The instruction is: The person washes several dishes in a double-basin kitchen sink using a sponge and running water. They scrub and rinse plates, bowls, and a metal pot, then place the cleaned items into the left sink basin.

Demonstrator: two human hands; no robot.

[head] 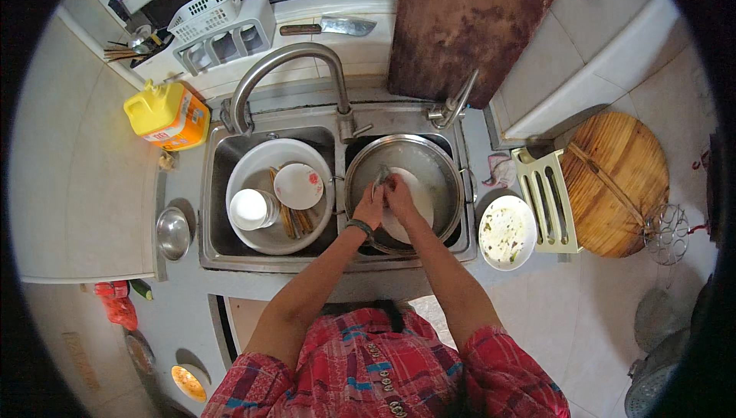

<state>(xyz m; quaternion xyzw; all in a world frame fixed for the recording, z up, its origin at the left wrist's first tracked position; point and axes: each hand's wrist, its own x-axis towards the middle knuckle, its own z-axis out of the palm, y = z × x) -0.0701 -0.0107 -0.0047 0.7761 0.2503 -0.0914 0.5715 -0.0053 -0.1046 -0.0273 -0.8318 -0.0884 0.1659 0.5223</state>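
Observation:
Over a round metal basin (359,174) in the right sink bowl, my left hand (369,206) and my right hand (399,197) meet. Between their fingers is a small greyish item (380,175), perhaps a spoon or scrubber; its kind is unclear. My left fingers close around it, and my right fingers touch it or lie beside it. Below them, a white plate or bowl (422,202) sits in the metal basin. In the left sink bowl, a white plastic basin (238,174) contains stacked white bowls (249,209), a bowl with a red flower pattern (298,186) and chopsticks (294,222).
A curved faucet (287,50) arches behind the left bowl. Right of the sink are a food-stained white plate (508,233), a pale slotted rack (549,202) and a round wooden board (618,182). A yellow detergent jug (167,116) and metal bowl (173,233) stand left. A cleaver (330,26) lies behind.

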